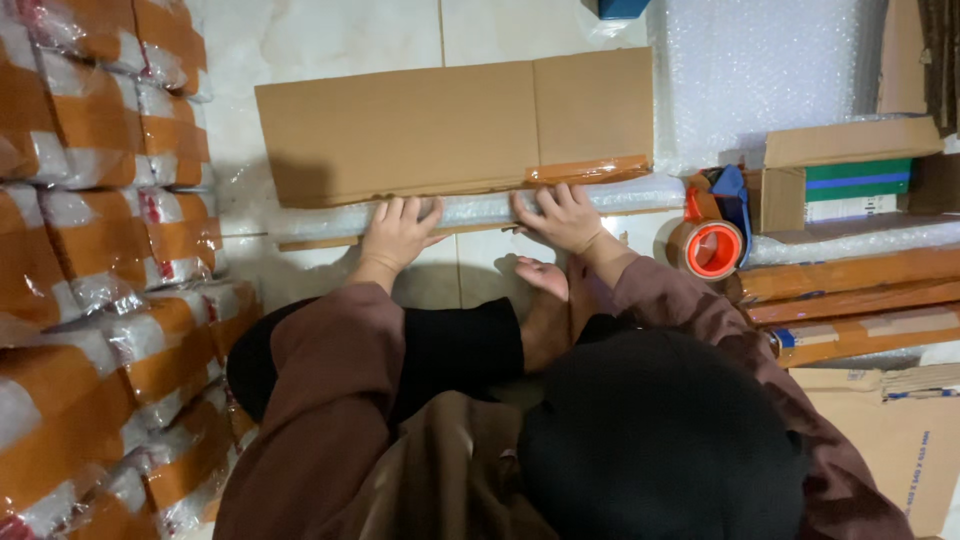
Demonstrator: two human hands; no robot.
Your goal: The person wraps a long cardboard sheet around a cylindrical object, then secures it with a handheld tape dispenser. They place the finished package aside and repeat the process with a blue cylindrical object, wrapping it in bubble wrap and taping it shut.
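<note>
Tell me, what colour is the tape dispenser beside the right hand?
Orange-red with a blue part, seen in the head view: tape dispenser.

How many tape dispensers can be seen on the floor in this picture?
1. The tape dispenser, orange and blue, lies on the floor beside the right hand, next to an open box. Others may be hidden behind the piles.

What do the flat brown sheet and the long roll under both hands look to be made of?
The flat brown sheet looks like matte corrugated cardboard, with fold creases and a glossy strip of brown tape along one edge. The long roll under the left hand and right hand appears to be clear bubble wrap, shiny and dimpled.
</note>
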